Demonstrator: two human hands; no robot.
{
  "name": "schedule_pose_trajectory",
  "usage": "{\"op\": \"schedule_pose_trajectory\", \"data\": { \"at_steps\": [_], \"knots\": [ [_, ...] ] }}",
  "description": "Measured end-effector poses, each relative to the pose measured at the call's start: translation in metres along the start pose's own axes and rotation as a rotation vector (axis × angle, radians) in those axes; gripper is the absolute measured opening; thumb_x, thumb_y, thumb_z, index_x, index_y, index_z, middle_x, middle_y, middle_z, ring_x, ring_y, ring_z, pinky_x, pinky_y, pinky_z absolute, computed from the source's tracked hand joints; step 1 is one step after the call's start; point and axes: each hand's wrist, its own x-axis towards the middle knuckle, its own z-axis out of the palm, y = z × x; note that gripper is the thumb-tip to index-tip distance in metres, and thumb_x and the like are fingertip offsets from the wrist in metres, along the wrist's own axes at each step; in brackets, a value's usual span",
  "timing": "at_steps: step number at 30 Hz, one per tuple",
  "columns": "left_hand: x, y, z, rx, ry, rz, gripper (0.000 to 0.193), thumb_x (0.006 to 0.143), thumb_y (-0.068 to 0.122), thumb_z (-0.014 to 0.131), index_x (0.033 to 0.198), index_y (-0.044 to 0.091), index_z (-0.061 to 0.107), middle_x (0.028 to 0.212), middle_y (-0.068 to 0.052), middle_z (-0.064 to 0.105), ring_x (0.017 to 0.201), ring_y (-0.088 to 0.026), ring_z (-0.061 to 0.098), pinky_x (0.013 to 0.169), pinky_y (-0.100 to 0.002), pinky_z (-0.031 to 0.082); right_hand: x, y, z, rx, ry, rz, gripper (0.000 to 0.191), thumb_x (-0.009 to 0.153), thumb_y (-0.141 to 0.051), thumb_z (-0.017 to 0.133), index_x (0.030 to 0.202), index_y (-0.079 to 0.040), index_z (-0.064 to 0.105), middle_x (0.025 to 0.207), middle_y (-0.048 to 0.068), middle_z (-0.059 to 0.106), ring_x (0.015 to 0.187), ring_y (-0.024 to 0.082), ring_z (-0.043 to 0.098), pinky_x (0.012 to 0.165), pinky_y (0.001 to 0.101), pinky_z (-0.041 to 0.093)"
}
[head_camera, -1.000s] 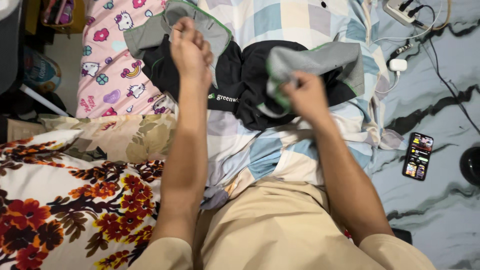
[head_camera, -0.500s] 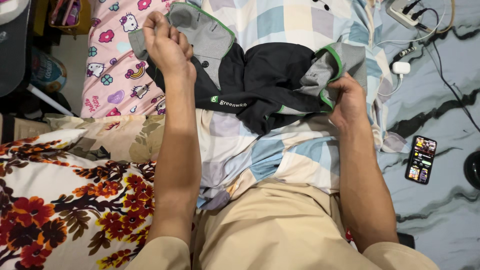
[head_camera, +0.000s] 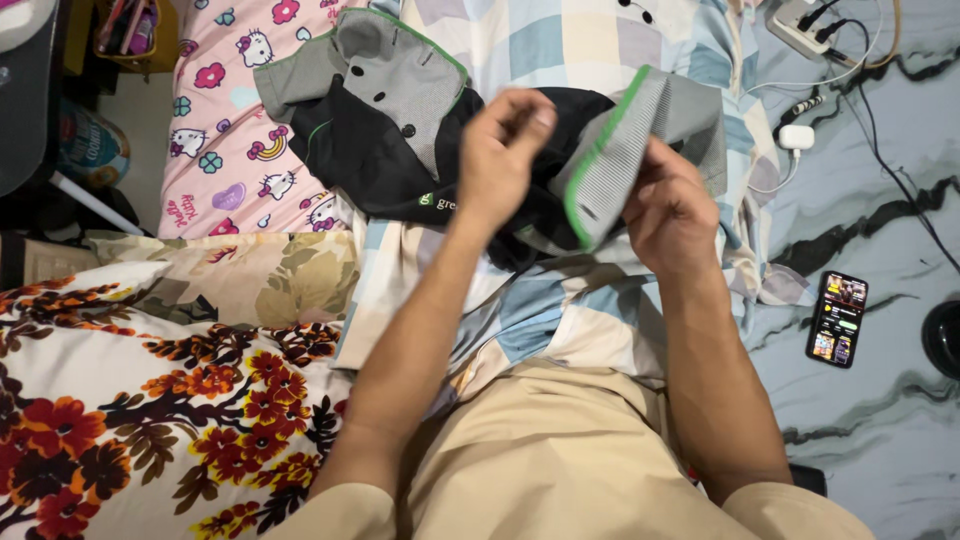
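Observation:
A black shirt (head_camera: 375, 150) with grey, green-edged sleeves and collar lies on a pastel checked sheet (head_camera: 560, 40). My right hand (head_camera: 675, 205) grips the shirt's right grey sleeve (head_camera: 650, 125) and holds it lifted and folded inward. My left hand (head_camera: 505, 150) hovers over the middle of the shirt, fingers loosely curled, close to the sleeve's green edge, and I cannot tell whether it pinches the cloth. The shirt's left grey part (head_camera: 385, 70) with dark buttons lies flat at the upper left.
A phone (head_camera: 838, 318) with a lit screen lies on the grey marbled sheet at right. A charger (head_camera: 795, 137) and cables run from a power strip (head_camera: 800, 22) at top right. Floral bedding (head_camera: 130, 400) and pink cartoon fabric (head_camera: 225, 150) lie left.
My left hand left the shirt's left sleeve and moved right to the middle. My right hand lifted the right sleeve and folded it inward. The view has shifted closer.

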Motion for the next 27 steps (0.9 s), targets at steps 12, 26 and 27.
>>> {"op": "schedule_pose_trajectory", "data": {
  "at_steps": [12,26,27],
  "knots": [
    [-0.029,-0.003,0.019,-0.19,-0.045,-0.059,0.012,0.109,0.014,0.06,0.113,0.002,0.06,0.1,-0.002,0.064,0.09,-0.007,0.057,0.082,-0.025,0.049,0.011,-0.003,0.058,-1.479,0.307,-0.704,0.057,0.075,-0.01,0.091,0.118,-0.002,0.054,0.131,0.027,0.05,0.124,0.043,0.049,0.106,0.0459,0.042],
    [0.067,0.06,-0.011,0.478,-0.432,0.156,0.012,0.106,0.017,0.061,0.11,0.007,0.057,0.064,-0.004,0.054,0.059,-0.013,0.044,0.056,-0.032,0.036,0.078,-0.033,-0.006,-0.837,-0.119,0.263,0.031,0.082,-0.011,0.08,0.11,0.002,0.073,0.092,-0.002,0.073,0.081,0.004,0.061,0.073,0.0233,0.051],
    [0.074,0.063,-0.011,0.498,-0.462,0.177,0.012,0.105,0.017,0.062,0.11,0.007,0.057,0.064,-0.002,0.056,0.058,-0.012,0.045,0.056,-0.032,0.037,0.083,-0.038,-0.009,-0.808,-0.162,0.293,0.027,0.083,-0.009,0.079,0.107,0.001,0.074,0.09,-0.005,0.073,0.08,0.002,0.061,0.071,0.0212,0.051]
  ]
}}
